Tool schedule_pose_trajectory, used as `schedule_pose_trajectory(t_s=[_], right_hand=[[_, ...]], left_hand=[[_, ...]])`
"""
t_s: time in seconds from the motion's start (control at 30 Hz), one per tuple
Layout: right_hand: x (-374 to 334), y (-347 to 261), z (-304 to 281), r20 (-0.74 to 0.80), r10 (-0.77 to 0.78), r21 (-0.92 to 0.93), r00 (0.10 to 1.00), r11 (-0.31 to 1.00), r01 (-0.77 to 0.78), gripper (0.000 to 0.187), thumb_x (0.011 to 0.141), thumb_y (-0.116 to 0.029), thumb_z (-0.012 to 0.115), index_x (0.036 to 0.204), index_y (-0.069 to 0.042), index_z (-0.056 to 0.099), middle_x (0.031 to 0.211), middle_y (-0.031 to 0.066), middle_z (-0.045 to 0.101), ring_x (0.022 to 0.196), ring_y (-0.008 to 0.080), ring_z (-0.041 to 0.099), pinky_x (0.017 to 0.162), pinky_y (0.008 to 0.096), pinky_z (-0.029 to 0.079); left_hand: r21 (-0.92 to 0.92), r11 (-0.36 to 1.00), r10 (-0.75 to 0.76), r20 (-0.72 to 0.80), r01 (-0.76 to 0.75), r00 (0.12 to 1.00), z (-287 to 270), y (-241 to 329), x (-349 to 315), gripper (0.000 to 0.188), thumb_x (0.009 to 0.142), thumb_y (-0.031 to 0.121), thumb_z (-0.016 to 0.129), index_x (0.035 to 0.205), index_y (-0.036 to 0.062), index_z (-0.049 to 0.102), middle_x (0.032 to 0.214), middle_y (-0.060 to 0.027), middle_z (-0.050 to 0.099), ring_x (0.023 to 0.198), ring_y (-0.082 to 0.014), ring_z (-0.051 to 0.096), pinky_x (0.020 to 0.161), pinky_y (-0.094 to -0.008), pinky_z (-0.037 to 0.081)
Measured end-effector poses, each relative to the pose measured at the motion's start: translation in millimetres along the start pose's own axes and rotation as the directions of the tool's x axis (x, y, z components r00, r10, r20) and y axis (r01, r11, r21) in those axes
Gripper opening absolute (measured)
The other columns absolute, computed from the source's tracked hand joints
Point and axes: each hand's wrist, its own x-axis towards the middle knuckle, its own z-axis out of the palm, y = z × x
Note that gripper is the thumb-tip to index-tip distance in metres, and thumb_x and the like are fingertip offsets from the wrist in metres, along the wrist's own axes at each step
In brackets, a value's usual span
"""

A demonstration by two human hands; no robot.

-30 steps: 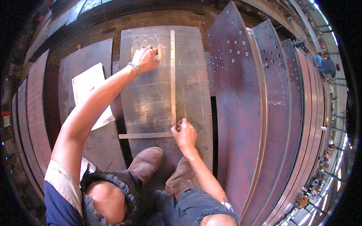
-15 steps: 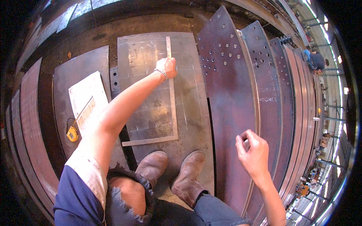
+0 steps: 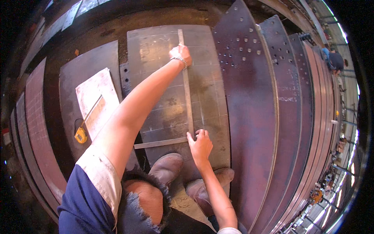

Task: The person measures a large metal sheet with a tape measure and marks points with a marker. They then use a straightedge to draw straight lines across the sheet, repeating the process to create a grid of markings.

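Reaching forward over the steel plate (image 3: 213, 97), your left hand (image 3: 180, 54) sits on the long arm of the metal square (image 3: 187, 97), near its far end; fingers curled down over it, undersides hidden, so cannot tell whether they pinch or only press; chain bracelet (image 3: 179, 60) at that wrist. Your right hand (image 3: 201, 146) is at the square's near corner; thumb set apart from the bent fingers, thumb tip at the corner. Square lies flat on the plate; long arm runs away from you, short arm goes left from the corner, its end jutting past the plate's left edge; pale marking lines cross the surface. Left boot (image 3: 166, 167) just below the short arm. Neighbouring plate (image 3: 70, 84) to the left carries a paper sheet (image 3: 91, 87); yellow tape measure (image 3: 80, 135) beside it, strip drawn out over the paper. To the right, drilled plates (image 3: 249, 97) stand in a row.
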Motion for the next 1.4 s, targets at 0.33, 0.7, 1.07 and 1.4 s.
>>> schedule_pose_trajectory(t_s=[0.33,0.7,1.07,1.4], right_hand=[[-13.5,-26.3,29.0,-0.007,0.051,0.16,0.999,0.986,-0.05,0.03,0.082,-0.033,0.078,0.091,-0.008,0.063,0.09,0.0099,0.067,0.077,0.0343,0.068,0.066,0.0473,0.053],[-36.7,-54.0,47.4,-0.044,0.006,0.319,0.999,0.948,0.008,0.026,0.083,-0.028,0.079,0.09,-0.008,0.064,0.087,0.0075,0.065,0.075,0.0309,0.068,0.065,0.0444,0.052],[-37.3,-51.6,53.3,-0.055,-0.006,0.302,0.998,0.953,0.022,0.025,0.083,-0.027,0.079,0.087,-0.009,0.062,0.087,0.0067,0.064,0.073,0.0307,0.067,0.063,0.0443,0.051],[-40.2,-49.2,56.4,-0.052,-0.035,0.283,0.998,0.958,0.049,0.026,0.085,-0.03,0.077,0.09,-0.01,0.06,0.088,0.0065,0.062,0.07,0.0301,0.067,0.059,0.0436,0.053]], left_hand=[[0.129,0.979,-0.164,0.067,0.154,0.984,-23.8,-37.7,4.3,0.072,0.078,0.039,0.078,0.133,-0.0001,0.054,0.128,-0.0073,0.067,0.115,-0.0199,0.066,0.089,-0.0343,0.056],[0.06,0.982,-0.183,0.076,0.179,0.98,-43.7,-113.9,-8.0,0.059,0.063,0.036,0.086,0.112,0.0063,0.072,0.111,-0.0112,0.074,0.101,-0.0241,0.072,0.086,-0.0382,0.057],[-0.046,0.98,-0.196,-0.025,0.195,0.98,-28.6,-137.9,8.3,0.075,0.066,0.051,0.087,0.119,0.0018,0.065,0.105,-0.0137,0.074,0.103,-0.0258,0.071,0.089,-0.038,0.056],[-0.1,0.964,-0.255,-0.09,0.246,0.963,-28.3,-133.3,7.4,0.071,0.063,0.058,0.086,0.107,0.0037,0.072,0.105,-0.0156,0.074,0.1,-0.0263,0.072,0.089,-0.0375,0.057]])
